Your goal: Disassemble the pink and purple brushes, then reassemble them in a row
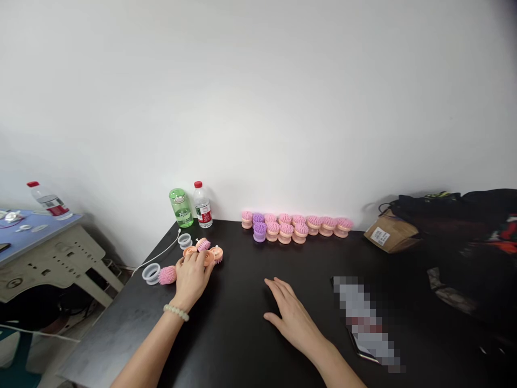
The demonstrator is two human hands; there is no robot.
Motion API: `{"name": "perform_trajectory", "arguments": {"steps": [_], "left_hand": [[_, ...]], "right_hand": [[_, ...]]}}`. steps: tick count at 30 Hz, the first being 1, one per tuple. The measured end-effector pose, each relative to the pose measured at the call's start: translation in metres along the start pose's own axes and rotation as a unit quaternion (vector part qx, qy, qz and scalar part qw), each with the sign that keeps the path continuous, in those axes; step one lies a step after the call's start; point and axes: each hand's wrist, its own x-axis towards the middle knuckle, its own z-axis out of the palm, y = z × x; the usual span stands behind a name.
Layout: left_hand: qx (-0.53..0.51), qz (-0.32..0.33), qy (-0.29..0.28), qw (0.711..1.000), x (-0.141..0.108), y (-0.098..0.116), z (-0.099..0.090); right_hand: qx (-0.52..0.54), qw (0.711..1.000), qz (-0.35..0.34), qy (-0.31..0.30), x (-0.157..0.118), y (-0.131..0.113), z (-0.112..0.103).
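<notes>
My left hand (193,277) is curled over a small group of peach-backed silicone scalp brushes (205,252) on the black tabletop (238,323), and appears to grip one. A pink bristle head (167,275) pokes out beside the hand. Clear plastic rings (151,273) lie close by on its left. My right hand (288,312) rests flat on the table, fingers apart, holding nothing. Farther off along the wall stands a double row of pink and purple brushes (294,226).
A green bottle (181,208) and a water bottle (202,205) stand at the wall. A cardboard parcel (391,231) and a black bag (456,215) lie at the right. A pixelated phone (363,323) lies near my right hand. A blue-topped side table (40,231) stands at the left.
</notes>
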Motion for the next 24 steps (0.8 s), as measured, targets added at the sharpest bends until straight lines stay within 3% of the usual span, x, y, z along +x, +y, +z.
{"name": "perform_trajectory", "arguments": {"steps": [4,11,19,24], "left_hand": [[-0.018,-0.007,0.015,1.000,-0.009,-0.006,-0.006],[-0.049,0.104,0.008,0.993,-0.020,-0.005,0.004],[-0.063,0.147,0.032,0.987,-0.014,-0.006,0.012],[-0.021,0.177,-0.014,0.984,-0.002,0.008,0.009]], "right_hand": [[-0.012,1.000,-0.010,-0.007,0.000,-0.001,-0.002],[-0.028,0.999,-0.007,-0.024,-0.001,-0.005,-0.005],[-0.037,0.999,-0.004,-0.033,0.000,-0.007,-0.007],[-0.043,0.999,-0.007,-0.027,0.000,-0.007,-0.007]]}}
